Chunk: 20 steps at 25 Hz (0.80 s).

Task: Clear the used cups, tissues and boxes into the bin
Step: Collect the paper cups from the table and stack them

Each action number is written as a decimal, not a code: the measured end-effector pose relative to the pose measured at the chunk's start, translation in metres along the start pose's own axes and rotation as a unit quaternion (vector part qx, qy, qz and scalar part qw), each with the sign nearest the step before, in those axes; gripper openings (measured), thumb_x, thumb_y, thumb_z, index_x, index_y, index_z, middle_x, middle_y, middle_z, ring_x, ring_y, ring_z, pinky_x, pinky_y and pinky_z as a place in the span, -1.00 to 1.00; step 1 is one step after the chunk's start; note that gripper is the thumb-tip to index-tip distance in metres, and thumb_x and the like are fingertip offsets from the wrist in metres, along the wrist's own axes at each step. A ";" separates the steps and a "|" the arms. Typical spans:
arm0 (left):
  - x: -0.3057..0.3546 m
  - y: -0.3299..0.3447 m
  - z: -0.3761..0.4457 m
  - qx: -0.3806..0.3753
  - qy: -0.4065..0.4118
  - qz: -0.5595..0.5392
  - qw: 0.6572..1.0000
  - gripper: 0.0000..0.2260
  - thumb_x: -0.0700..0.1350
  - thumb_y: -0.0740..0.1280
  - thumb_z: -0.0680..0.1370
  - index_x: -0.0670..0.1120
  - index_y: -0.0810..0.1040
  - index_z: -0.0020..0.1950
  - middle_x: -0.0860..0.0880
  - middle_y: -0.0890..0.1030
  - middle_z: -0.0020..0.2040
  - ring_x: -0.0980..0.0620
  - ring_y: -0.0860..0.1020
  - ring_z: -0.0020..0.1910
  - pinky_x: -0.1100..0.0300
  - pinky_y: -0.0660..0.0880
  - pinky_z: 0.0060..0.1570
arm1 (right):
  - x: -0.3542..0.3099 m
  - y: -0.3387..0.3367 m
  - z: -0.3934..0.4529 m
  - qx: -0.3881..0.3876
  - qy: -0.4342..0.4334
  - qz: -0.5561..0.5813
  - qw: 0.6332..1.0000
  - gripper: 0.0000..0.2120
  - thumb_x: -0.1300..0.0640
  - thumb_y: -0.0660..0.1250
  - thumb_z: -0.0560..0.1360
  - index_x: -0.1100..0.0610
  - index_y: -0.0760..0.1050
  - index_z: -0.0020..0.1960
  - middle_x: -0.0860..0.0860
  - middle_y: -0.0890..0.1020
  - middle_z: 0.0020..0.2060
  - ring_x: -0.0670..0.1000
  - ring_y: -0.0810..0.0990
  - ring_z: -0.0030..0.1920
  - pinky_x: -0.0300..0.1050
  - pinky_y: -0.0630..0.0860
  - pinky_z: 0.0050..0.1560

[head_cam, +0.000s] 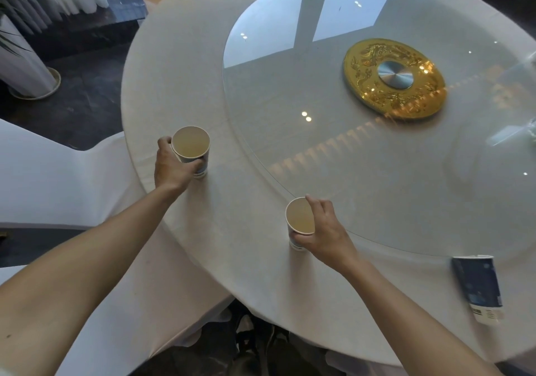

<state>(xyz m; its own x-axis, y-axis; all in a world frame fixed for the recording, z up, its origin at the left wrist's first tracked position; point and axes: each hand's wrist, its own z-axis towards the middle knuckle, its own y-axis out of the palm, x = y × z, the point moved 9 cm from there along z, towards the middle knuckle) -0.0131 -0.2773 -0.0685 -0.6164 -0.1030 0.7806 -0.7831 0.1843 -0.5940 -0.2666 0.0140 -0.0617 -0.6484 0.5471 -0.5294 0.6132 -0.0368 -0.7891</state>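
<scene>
two paper cups on the white table [179,65]: my left hand [171,170] grips the far-left cup [191,146], my right hand [324,230] grips the near cup [298,216].

On the desk [174,85], one cup [191,149] stands at the near left, another cup [300,222] nearer in the middle, a third cup [478,285] lies at the near right.

Head cam, steep down, table [261,274] close.

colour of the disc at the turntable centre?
Gold, embossed, with a silver metal hub; the disc shows clearly in the head view.
</scene>
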 end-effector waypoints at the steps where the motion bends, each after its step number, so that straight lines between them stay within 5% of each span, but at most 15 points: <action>1: 0.002 0.002 -0.003 -0.005 0.003 -0.009 1.000 -0.29 -0.03 0.61 0.41 -0.11 0.32 0.43 -0.05 0.52 0.26 -0.11 0.51 0.20 0.13 0.36 0.05 | -0.001 0.001 0.000 0.000 0.000 0.000 1.000 -0.14 -0.09 0.53 0.41 -0.02 0.18 0.58 -0.04 0.33 0.36 0.07 0.54 0.23 -0.09 0.48 0.04; 9: 0.039 0.029 -0.061 -0.075 0.072 -0.083 0.991 -0.31 -0.07 0.65 0.38 -0.11 0.38 0.40 0.02 0.53 0.22 -0.06 0.62 0.15 0.10 0.53 0.00 | 0.004 -0.006 -0.016 0.006 0.056 0.034 0.998 0.02 -0.12 0.58 0.36 0.05 0.06 0.60 0.01 0.35 0.45 0.10 0.44 0.39 -0.01 0.44 0.22; 14: 0.097 0.035 -0.110 -0.121 0.110 -0.147 0.976 -0.35 0.01 0.63 0.41 -0.08 0.41 0.39 -0.04 0.57 0.29 -0.07 0.65 0.15 0.32 0.53 -0.16 | 0.006 -0.019 -0.038 0.042 0.078 0.073 0.993 -0.10 -0.13 0.63 0.26 0.07 0.27 0.44 0.00 0.46 0.28 0.06 0.50 0.22 -0.07 0.45 0.11; 20: 0.176 0.071 -0.194 -0.229 0.155 -0.225 0.934 -0.41 -0.02 0.60 0.45 -0.06 0.42 0.38 -0.04 0.57 0.20 -0.09 0.66 0.15 0.40 0.57 -0.25 | 0.030 -0.043 -0.076 0.090 0.109 0.129 0.981 -0.09 -0.20 0.64 0.15 -0.01 0.35 0.39 -0.05 0.48 0.19 0.01 0.57 0.13 0.10 0.60 0.14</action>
<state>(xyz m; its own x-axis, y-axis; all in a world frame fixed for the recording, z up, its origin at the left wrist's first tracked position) -0.1611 -0.0928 0.0641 -0.1253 0.0038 0.9921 -0.7960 0.5965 -0.1028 -0.2781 0.0951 -0.0203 -0.3571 0.6658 -0.6551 0.6427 -0.3337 -0.6896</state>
